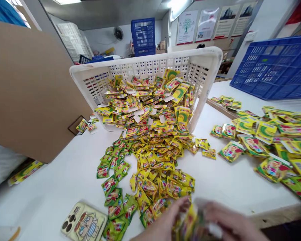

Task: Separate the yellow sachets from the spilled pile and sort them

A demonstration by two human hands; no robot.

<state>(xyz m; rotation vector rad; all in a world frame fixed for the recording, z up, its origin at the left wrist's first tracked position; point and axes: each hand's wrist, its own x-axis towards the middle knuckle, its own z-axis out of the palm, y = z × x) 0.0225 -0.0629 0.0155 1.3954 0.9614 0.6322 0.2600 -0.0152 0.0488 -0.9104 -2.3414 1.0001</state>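
Note:
At the bottom edge, my left hand [167, 221] is closed around small yellow candy packets [189, 221], smeared by motion. Close beside it on the right, my right hand [228, 219] curls its blurred fingers round what looks like a small candy box with a white flap [215, 231]. Just beyond my hands lies a heap of yellow candy packets [163, 164]. Green candy packets [115, 204] trail along the heap's left side. Behind, a white plastic basket [213, 55] lies tipped toward me, with yellow candy boxes [150, 107] spilling from it.
A phone in a cartoon case [85, 222] lies at lower left on the white table [57, 187]. Filled candy boxes [256, 144] are piled at right, before a blue crate [273, 70]. A large cardboard sheet [32, 87] stands at left. The table's wooden edge [278, 214] shows at lower right.

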